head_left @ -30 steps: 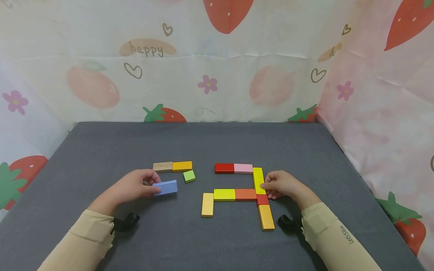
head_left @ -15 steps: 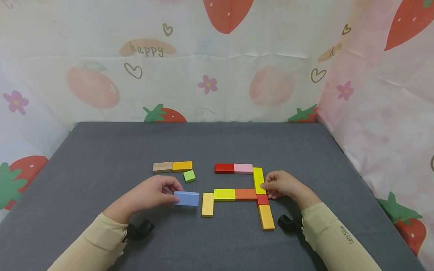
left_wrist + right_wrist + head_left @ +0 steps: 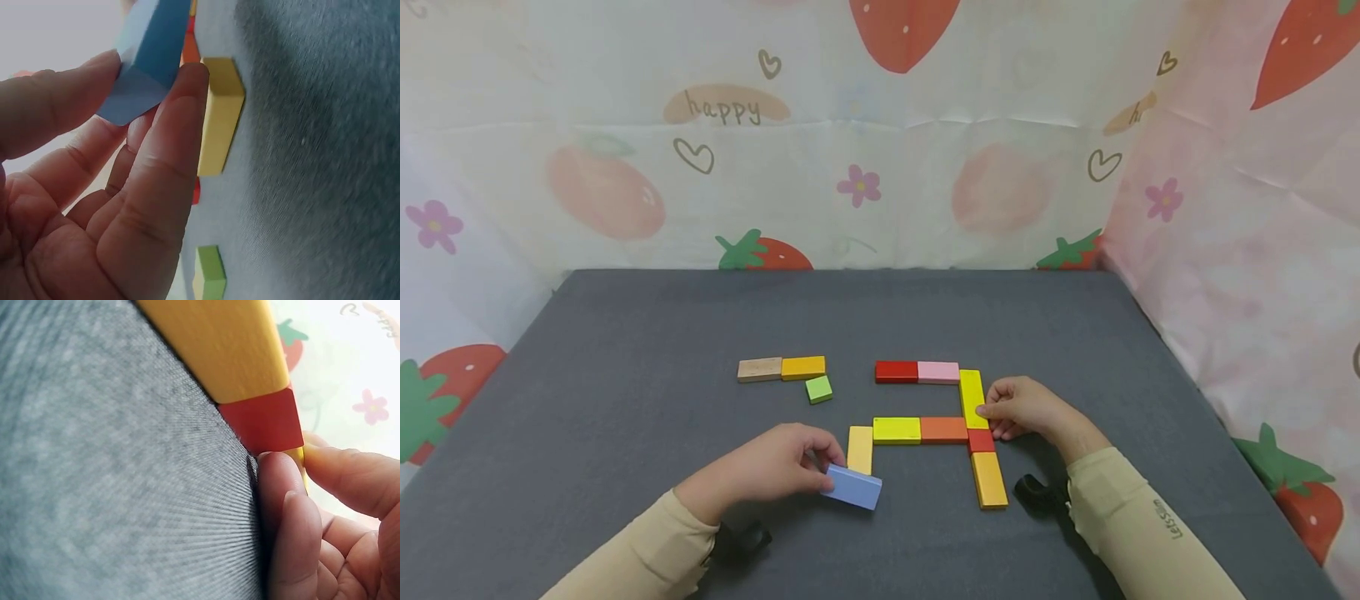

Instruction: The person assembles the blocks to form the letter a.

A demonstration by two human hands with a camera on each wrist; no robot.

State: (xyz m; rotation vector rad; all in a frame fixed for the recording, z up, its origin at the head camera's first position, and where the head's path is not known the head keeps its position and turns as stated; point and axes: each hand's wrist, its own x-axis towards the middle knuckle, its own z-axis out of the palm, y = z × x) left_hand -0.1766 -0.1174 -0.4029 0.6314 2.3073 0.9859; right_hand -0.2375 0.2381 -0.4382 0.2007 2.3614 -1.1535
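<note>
My left hand (image 3: pixel 775 468) pinches a blue block (image 3: pixel 853 487) between thumb and fingers, also plain in the left wrist view. The blue block hangs tilted just in front of the pale yellow block (image 3: pixel 860 450), covering its near end. My right hand (image 3: pixel 1036 412) stays at a bright yellow block (image 3: pixel 972 396), thumb on its top and fingers against its right side. Below that lie a small red block (image 3: pixel 981 441) and an orange-yellow block (image 3: pixel 989 481). A lime-yellow block (image 3: pixel 897 431) and an orange block (image 3: pixel 943 431) join the pale yellow block to this column.
Farther back, a long red block (image 3: pixel 897 372) and a pink block (image 3: pixel 937 373) lie end to end. At the left are a plain wood block (image 3: pixel 760 370), a golden block (image 3: pixel 803 368) and a small green block (image 3: pixel 819 389). Everything rests on a grey cloth (image 3: pixel 700 317).
My left hand has carried the blue block right and toward me, from near the green block to the front of the pale yellow block. The right hand has stayed in place.
</note>
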